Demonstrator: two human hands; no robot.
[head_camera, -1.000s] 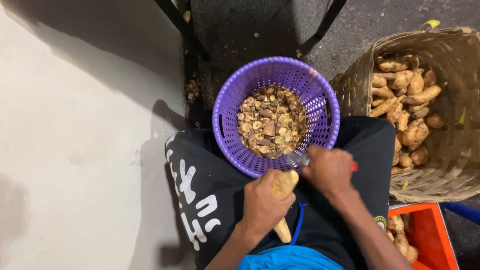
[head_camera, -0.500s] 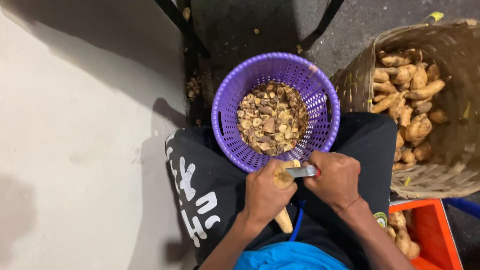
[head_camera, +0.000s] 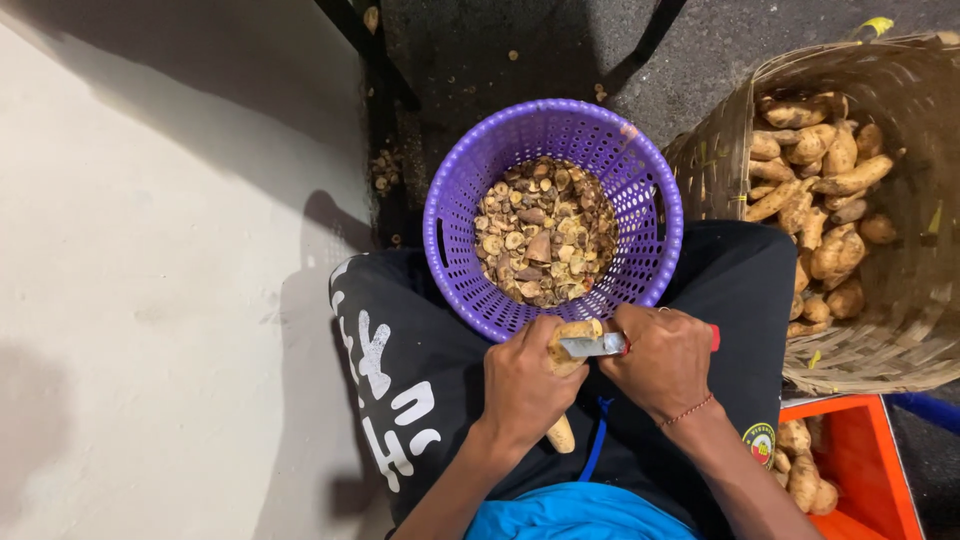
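My left hand (head_camera: 525, 385) grips a long tan root (head_camera: 566, 345), its top end poking out above the fist and its lower end (head_camera: 561, 434) showing below. My right hand (head_camera: 665, 360) holds a small knife (head_camera: 592, 346) with a red handle end (head_camera: 714, 337). The blade lies flat against the top end of the root. Both hands sit over my lap, just in front of a purple plastic basket (head_camera: 650, 190) that holds several brown cut-off ends and peel scraps (head_camera: 545, 230).
A woven wicker basket (head_camera: 880, 340) full of whole tan roots (head_camera: 815, 190) stands at the right. An orange crate (head_camera: 860, 470) with a few roots sits at the lower right. A pale wall or floor (head_camera: 150, 280) fills the left; dark pavement lies ahead.
The right hand has drawn the knife across to the top end of the root, and both hands have shifted slightly toward the purple basket.
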